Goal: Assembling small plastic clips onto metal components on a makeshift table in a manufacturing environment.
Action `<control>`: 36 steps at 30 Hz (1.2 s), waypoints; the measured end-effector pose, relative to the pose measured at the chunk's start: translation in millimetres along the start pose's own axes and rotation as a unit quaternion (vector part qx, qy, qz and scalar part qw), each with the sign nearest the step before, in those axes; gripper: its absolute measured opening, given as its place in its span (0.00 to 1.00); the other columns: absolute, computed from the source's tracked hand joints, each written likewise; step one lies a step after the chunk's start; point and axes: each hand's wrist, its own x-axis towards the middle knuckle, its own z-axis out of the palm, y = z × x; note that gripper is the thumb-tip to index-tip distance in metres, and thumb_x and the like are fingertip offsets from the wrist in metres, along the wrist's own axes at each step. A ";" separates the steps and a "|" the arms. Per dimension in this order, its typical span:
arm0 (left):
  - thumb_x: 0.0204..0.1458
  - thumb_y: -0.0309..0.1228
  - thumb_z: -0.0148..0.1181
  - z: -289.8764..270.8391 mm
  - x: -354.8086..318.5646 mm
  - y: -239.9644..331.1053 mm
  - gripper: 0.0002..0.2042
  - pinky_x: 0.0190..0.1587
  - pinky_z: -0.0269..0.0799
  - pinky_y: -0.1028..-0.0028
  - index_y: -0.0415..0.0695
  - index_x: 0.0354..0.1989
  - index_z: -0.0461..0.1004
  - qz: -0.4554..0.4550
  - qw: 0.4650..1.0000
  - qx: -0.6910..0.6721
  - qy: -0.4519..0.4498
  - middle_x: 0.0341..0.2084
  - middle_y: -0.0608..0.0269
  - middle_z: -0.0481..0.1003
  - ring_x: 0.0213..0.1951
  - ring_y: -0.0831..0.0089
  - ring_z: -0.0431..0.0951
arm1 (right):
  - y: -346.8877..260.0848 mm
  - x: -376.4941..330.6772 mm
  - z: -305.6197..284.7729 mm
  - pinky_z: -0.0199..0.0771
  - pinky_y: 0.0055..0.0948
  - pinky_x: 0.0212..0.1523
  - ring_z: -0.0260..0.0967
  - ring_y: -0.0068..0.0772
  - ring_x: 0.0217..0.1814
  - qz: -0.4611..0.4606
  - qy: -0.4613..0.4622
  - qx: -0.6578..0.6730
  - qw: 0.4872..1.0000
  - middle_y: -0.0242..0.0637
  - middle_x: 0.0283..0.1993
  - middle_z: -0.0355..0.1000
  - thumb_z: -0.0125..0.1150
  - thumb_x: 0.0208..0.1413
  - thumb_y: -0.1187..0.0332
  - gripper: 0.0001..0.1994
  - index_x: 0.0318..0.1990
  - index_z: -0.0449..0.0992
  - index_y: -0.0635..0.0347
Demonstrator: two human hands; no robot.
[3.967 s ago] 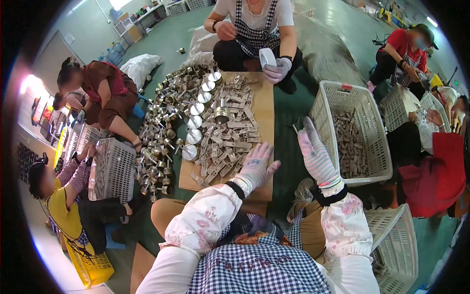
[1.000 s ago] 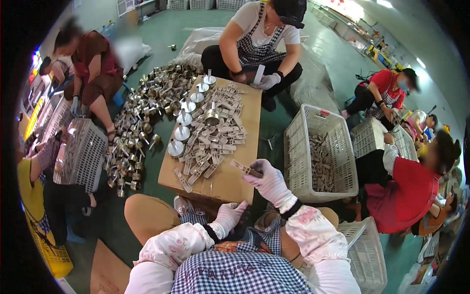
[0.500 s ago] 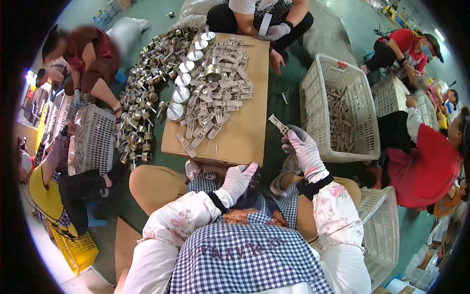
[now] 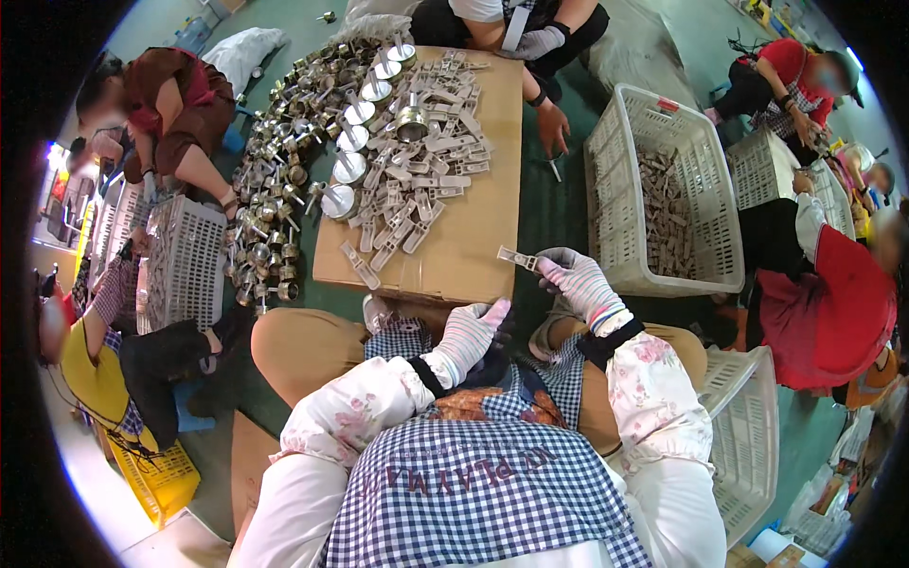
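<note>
My right hand [image 4: 579, 284], in a striped glove with dark fingertips, pinches one end of a beige-grey plastic clip [image 4: 517, 257] just off the right edge of the cardboard-topped surface [image 4: 473, 246]. My left hand [image 4: 466, 339], gloved alike, is curled near that surface's front edge with the thumb pointing right. Its fingers are mostly hidden, and I cannot make out anything in them. A pile of similar clips [image 4: 417, 199] covers the middle of the cardboard. Along its left side runs a row of round metal pieces with stems [image 4: 338, 201], and one metal cup [image 4: 411, 123] sits upright among the clips.
A heap of metal cups with stems [image 4: 270, 208] lies left of the cardboard. At right stands a white crate [image 4: 615, 189] holding more clips. Across from me, another person's hand [image 4: 552, 128] reaches down by a small stemmed piece [image 4: 557, 170]. Other people sit at both sides.
My right hand has drawn the clip left and slightly down, turning it nearer to level. The person opposite has lowered a hand to the stemmed piece on the floor. My left hand has shifted slightly right.
</note>
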 end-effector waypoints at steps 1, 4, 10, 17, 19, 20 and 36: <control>0.62 0.44 0.58 -1.1 1.6 -1.9 0.18 0.28 0.73 0.75 0.37 0.39 0.77 -0.002 1.000 -0.013 -0.005 0.28 0.62 0.79 0.25 0.75 0.78 | 0.1 -0.3 0.7 0.69 0.20 0.33 0.68 0.17 0.29 -0.006 -0.001 -0.004 1.000 0.26 0.31 0.75 0.64 0.61 0.64 0.10 0.44 0.79 0.59; 0.61 0.44 0.58 -3.6 5.4 -7.3 0.19 0.29 0.74 0.74 0.37 0.40 0.77 0.007 1.000 -0.005 -0.009 0.29 0.61 0.80 0.26 0.75 0.78 | 0.4 -0.7 3.4 0.69 0.21 0.32 0.67 0.17 0.28 0.009 -0.006 -0.004 1.000 0.26 0.29 0.75 0.65 0.60 0.64 0.10 0.44 0.79 0.60; 0.61 0.43 0.59 -3.5 2.8 -2.3 0.17 0.31 0.70 0.75 0.37 0.39 0.78 0.022 0.999 0.050 0.005 0.27 0.68 0.76 0.28 0.79 0.72 | 2.8 -2.8 7.1 0.69 0.22 0.32 0.67 0.18 0.27 0.020 -0.009 -0.045 0.999 0.27 0.29 0.75 0.66 0.59 0.64 0.11 0.43 0.79 0.62; 0.62 0.44 0.58 1.5 -8.0 12.9 0.18 0.30 0.67 0.76 0.38 0.37 0.78 -0.037 0.999 -0.034 -0.010 0.24 0.72 0.73 0.26 0.84 0.67 | 1.0 -1.7 8.2 0.69 0.24 0.32 0.67 0.20 0.27 0.029 0.004 -0.091 0.995 0.29 0.28 0.74 0.64 0.60 0.64 0.11 0.42 0.79 0.63; 0.62 0.44 0.58 -0.3 -7.3 12.3 0.18 0.28 0.69 0.76 0.39 0.37 0.78 -0.031 0.999 0.007 -0.007 0.23 0.71 0.73 0.25 0.83 0.69 | -0.7 -2.7 8.6 0.69 0.24 0.33 0.67 0.20 0.27 0.032 0.001 -0.092 0.995 0.29 0.28 0.74 0.64 0.60 0.64 0.11 0.43 0.79 0.63; 0.62 0.44 0.58 -1.4 -6.0 10.8 0.17 0.27 0.70 0.76 0.39 0.36 0.78 -0.016 0.999 0.044 -0.003 0.23 0.71 0.73 0.24 0.81 0.71 | -1.5 -3.3 8.8 0.69 0.24 0.33 0.67 0.20 0.27 0.036 0.002 -0.098 0.995 0.29 0.29 0.74 0.64 0.60 0.63 0.12 0.43 0.79 0.63; 0.62 0.42 0.58 -2.5 -5.7 17.8 0.18 0.30 0.75 0.74 0.36 0.41 0.78 -0.041 0.998 0.035 -0.016 0.28 0.63 0.79 0.27 0.76 0.78 | -1.8 0.2 9.4 0.71 0.25 0.34 0.68 0.20 0.28 0.041 -0.015 -0.130 0.991 0.30 0.30 0.75 0.65 0.59 0.62 0.14 0.44 0.79 0.65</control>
